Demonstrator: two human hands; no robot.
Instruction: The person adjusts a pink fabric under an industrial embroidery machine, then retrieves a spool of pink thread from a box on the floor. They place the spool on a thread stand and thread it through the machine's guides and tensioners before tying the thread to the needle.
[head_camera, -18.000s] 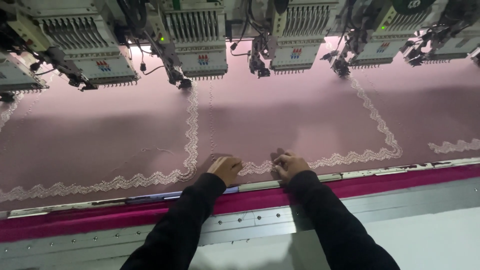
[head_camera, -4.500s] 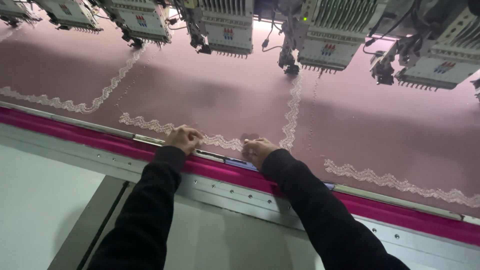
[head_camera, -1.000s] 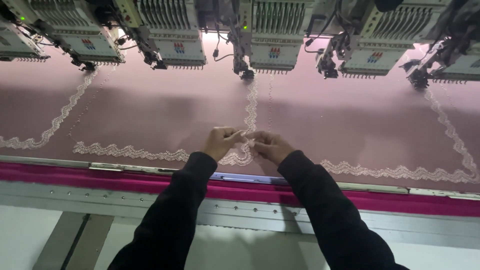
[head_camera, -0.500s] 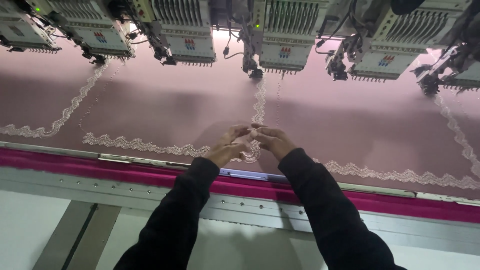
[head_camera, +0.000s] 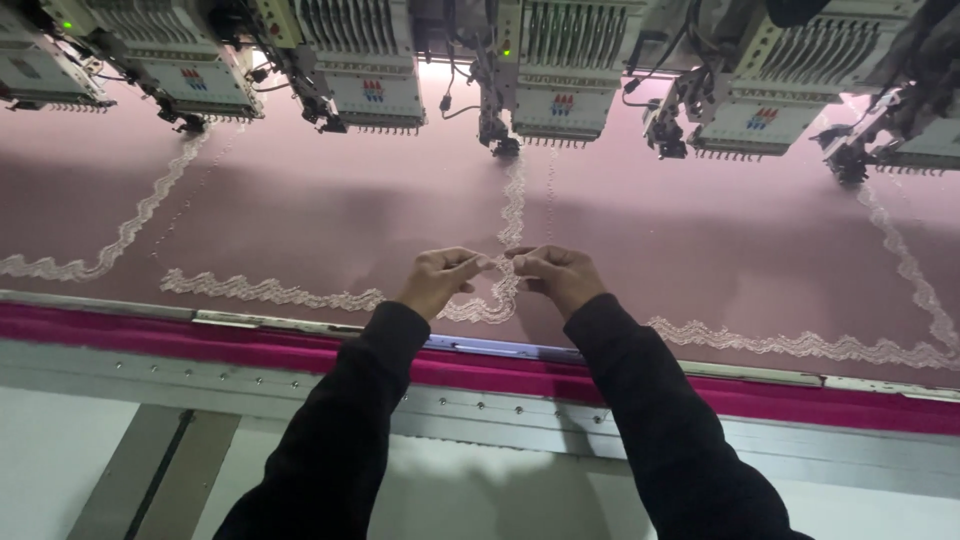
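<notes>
head view: both hands pinch at the white lace trim (head_camera: 497, 290) on the pink fabric (head_camera: 330, 220), left hand (head_camera: 440, 280) and right hand (head_camera: 555, 275) nearly touching; likely mid-check of the stitching, so fine fingertip work comes next.

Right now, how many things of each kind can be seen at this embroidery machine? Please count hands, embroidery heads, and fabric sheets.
Hands: 2, the left hand and the right hand, both pinching at the white lace stitching
Embroidery heads: 6 at least partly in view, e.g. the one above the hands
Pink fabric sheet: 1
Total: 9
</notes>
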